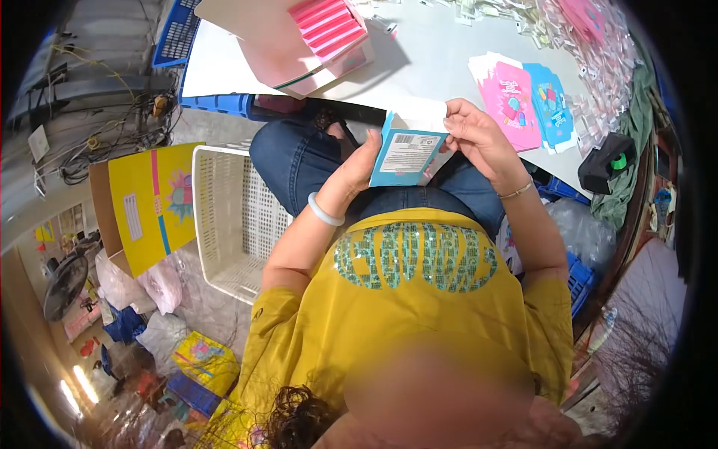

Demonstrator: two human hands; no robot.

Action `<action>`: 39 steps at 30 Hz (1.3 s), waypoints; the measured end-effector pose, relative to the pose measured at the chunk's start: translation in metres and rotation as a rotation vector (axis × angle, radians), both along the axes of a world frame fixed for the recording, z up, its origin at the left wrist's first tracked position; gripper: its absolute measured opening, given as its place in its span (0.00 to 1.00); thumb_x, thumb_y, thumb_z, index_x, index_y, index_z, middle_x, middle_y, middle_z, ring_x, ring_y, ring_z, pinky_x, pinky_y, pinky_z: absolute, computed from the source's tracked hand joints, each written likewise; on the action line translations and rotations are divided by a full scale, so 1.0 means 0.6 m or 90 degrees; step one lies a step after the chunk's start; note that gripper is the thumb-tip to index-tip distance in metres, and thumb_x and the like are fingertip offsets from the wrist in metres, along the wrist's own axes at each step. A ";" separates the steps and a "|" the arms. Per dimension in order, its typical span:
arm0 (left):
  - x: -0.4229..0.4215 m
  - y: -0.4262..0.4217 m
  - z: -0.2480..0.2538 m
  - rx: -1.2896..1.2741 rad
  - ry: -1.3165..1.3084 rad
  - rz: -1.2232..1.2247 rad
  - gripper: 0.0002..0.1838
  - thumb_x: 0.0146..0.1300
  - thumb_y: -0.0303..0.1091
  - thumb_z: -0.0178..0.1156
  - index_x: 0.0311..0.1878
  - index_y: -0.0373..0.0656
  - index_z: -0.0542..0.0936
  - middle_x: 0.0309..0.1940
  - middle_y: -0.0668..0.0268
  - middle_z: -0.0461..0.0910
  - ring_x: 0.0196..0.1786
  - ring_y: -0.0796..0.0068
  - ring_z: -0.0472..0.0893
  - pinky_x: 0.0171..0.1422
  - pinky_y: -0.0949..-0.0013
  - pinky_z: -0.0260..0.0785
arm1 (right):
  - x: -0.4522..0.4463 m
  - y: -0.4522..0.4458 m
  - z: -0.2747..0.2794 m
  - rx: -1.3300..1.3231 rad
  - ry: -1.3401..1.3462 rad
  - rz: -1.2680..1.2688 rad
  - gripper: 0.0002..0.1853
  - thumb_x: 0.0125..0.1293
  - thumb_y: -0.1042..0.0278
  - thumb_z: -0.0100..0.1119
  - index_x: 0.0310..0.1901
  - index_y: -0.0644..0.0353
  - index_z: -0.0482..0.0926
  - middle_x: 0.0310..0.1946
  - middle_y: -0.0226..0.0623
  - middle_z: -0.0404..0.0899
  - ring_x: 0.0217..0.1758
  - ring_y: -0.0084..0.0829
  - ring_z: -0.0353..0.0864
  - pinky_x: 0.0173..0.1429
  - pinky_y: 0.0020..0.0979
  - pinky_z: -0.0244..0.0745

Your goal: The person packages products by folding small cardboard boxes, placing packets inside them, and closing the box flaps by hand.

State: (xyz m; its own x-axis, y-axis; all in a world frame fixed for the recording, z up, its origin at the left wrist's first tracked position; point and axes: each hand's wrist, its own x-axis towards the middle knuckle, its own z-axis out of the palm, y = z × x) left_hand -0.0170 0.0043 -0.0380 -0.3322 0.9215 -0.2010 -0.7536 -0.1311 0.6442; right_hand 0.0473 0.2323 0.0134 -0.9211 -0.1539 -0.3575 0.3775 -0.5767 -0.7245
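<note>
Above my lap, a small blue carton (407, 153) with a barcode label is held between my two hands, its white flaps standing up at the top. My left hand (357, 166) grips its left side, thumb along the edge. Fingers of my right hand (482, 138) pinch the carton at its upper right, by a white flap. The inside of the carton cannot be seen. Right of my hands, flat pink cartons (512, 105) and flat blue cartons (552, 108) lie fanned on the white table (434, 52).
An open box (288, 63) with a row of pink packs (327, 28) stands at the table's left. Many small clear-wrapped pieces (591, 82) cover its right side. A white plastic basket (238, 217) and a yellow cardboard box (153, 206) are beside me on the left.
</note>
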 end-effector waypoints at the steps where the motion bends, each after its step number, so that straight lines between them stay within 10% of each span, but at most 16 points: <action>1: -0.001 0.000 -0.001 -0.007 0.005 0.000 0.54 0.56 0.78 0.40 0.69 0.35 0.61 0.62 0.49 0.71 0.60 0.57 0.75 0.65 0.58 0.68 | -0.001 -0.004 0.003 0.207 0.062 -0.057 0.08 0.66 0.72 0.57 0.45 0.60 0.74 0.34 0.25 0.74 0.36 0.18 0.72 0.42 0.22 0.68; 6: -0.005 0.003 0.024 -0.055 0.083 0.021 0.52 0.58 0.75 0.46 0.68 0.35 0.63 0.59 0.52 0.72 0.59 0.61 0.75 0.64 0.60 0.67 | -0.018 -0.027 0.058 0.879 0.522 -0.161 0.07 0.58 0.77 0.61 0.38 0.60 0.76 0.32 0.32 0.75 0.37 0.32 0.73 0.44 0.31 0.67; 11: -0.013 0.024 0.042 -0.099 0.188 -0.001 0.47 0.60 0.71 0.52 0.68 0.38 0.63 0.64 0.59 0.66 0.68 0.70 0.63 0.71 0.65 0.54 | -0.035 -0.067 0.071 0.952 0.615 -0.108 0.04 0.58 0.66 0.61 0.33 0.55 0.79 0.33 0.29 0.74 0.39 0.32 0.71 0.50 0.36 0.60; 22: -0.116 0.070 -0.040 -0.121 0.009 -0.010 0.42 0.65 0.66 0.47 0.67 0.38 0.64 0.56 0.53 0.76 0.55 0.61 0.79 0.59 0.61 0.72 | -0.189 0.006 0.016 0.880 0.427 -0.135 0.08 0.62 0.68 0.55 0.38 0.60 0.82 0.37 0.37 0.79 0.46 0.41 0.76 0.51 0.40 0.70; 33: -0.200 0.077 -0.019 -0.150 0.028 0.097 0.50 0.59 0.73 0.45 0.69 0.35 0.61 0.61 0.46 0.70 0.59 0.52 0.76 0.61 0.53 0.72 | -0.457 0.068 -0.131 1.289 0.314 -0.039 0.13 0.59 0.56 0.61 0.43 0.51 0.80 0.44 0.35 0.73 0.50 0.42 0.73 0.49 0.45 0.71; 39: -0.210 0.049 -0.026 -0.136 -0.006 0.220 0.47 0.61 0.72 0.45 0.67 0.37 0.64 0.58 0.52 0.74 0.56 0.60 0.79 0.60 0.59 0.73 | -0.432 0.070 -0.126 1.054 0.261 -0.032 0.12 0.56 0.60 0.64 0.35 0.56 0.74 0.40 0.37 0.77 0.44 0.40 0.76 0.48 0.43 0.68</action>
State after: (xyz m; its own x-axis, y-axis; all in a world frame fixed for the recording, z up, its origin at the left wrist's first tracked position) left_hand -0.1429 0.0336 -0.0534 -0.6120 0.6928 -0.3814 -0.6951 -0.2413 0.6772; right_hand -0.2118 0.2741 -0.0624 -0.9786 0.1400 0.1505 0.0338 0.8316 -0.5543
